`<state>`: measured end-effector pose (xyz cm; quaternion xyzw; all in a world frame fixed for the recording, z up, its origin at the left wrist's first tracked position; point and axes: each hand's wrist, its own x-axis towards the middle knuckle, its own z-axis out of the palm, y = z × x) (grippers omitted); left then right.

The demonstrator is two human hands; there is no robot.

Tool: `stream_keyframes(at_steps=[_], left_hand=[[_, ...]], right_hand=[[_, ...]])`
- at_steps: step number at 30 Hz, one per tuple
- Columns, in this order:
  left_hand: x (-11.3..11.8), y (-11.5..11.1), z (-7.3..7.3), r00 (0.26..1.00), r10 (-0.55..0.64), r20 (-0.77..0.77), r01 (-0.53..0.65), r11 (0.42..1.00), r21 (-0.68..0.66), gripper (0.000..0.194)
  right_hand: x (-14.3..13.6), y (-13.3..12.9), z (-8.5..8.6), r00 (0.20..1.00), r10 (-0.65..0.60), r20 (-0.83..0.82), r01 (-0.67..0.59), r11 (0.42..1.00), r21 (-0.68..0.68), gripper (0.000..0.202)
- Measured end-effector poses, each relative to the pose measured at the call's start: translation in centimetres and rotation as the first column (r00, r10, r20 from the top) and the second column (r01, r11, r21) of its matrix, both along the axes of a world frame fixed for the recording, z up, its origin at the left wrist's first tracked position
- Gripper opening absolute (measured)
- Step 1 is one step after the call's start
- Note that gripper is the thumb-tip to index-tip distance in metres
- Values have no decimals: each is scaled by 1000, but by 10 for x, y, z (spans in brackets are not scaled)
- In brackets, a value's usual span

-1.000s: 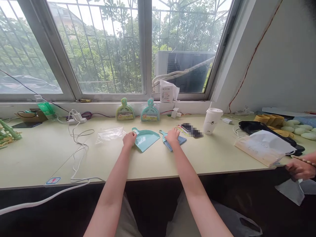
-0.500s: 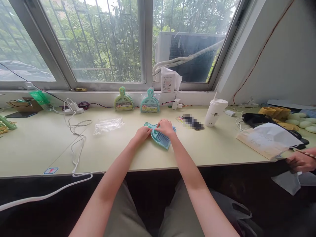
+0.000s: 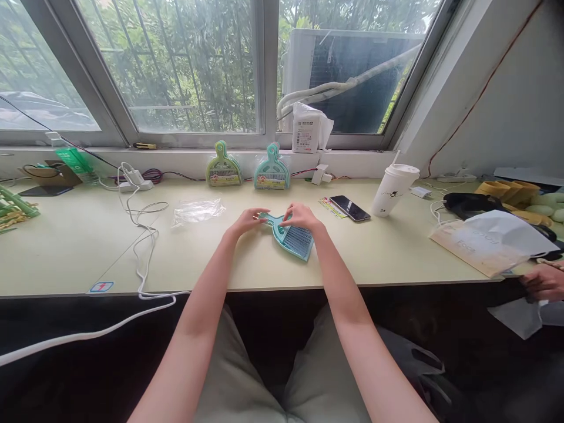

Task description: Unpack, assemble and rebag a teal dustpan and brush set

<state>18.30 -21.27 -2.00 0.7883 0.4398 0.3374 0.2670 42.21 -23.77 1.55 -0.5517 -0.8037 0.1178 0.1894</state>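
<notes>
A mint-green mini dustpan (image 3: 291,252) lies on the table with its handle toward the left. Nested in it is a small brush (image 3: 298,239) with blue-grey bristles. At the handle's end, my left hand (image 3: 247,221) is closed with its fingertips around the tip. My right hand (image 3: 304,216) reaches over the far side, thumb and fingers pinching the brush near the base of its handle. Behind stand a green dustpan set (image 3: 224,173) and a mint dustpan set (image 3: 272,175), both in clear wrap.
Crumpled clear plastic (image 3: 198,212) and white cables (image 3: 147,244) lie to the left. On the right are a phone (image 3: 350,208) on a colourful card, a white cup with straw (image 3: 394,189) and a paper bag (image 3: 484,244). Another person's hand (image 3: 546,282) shows at the right edge.
My left hand has shifted from the near side of the handle to its end. My right hand stays at the brush. The whole view has tilted slightly down.
</notes>
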Motion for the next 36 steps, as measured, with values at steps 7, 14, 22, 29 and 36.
stream_keyframes(at_steps=[7,14,22,29,36], left_hand=[[5,-2,5,992,22,-123,0,985,173,38],[32,-22,6,773,216,-596,152,850,505,31],[48,-27,7,596,281,-752,155,879,452,33],[38,-18,0,900,405,-162,-297,841,452,34],[47,-10,-6,931,197,306,-78,929,-361,98]], right_hand=[[-3,3,-6,998,47,-31,-49,997,-65,25],[-8,11,-18,996,15,-92,-15,1000,-3,19],[-16,10,-20,999,-44,-23,44,999,11,16],[-22,9,-22,996,-89,6,88,991,104,18],[-23,22,-23,879,-372,-296,430,889,157,18]])
